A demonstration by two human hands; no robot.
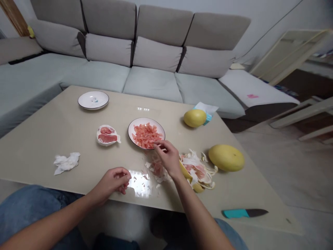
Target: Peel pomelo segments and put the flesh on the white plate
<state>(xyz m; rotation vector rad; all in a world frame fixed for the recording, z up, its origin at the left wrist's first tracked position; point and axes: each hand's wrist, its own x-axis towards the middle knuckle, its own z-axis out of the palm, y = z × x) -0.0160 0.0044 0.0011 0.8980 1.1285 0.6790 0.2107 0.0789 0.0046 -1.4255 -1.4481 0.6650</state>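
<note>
Pieces of pink pomelo flesh point(146, 134) lie heaped on a white, dark-rimmed plate point(134, 122) in the middle of the table. At the plate's front right rim is my right hand point(168, 156), thumb and fingers pinched together close to the flesh; whatever sits between the fingertips is too small to make out. My left hand point(114, 182) hovers by the table's near edge, fingers curled in, and what it may hold is hidden. Below my right hand lie scraps of membrane point(158, 168). A peeled pomelo portion point(107, 135) in white pith stands left of the plate.
Pomelo peels point(199, 170) are piled right of my right hand. Two whole yellow pomelos point(226, 158) lie at the right, one beside a tissue pack point(208, 113). A teal-handled knife point(244, 213) rests near the front right edge. Crumpled tissue point(67, 163) and another plate point(93, 100) are at the left.
</note>
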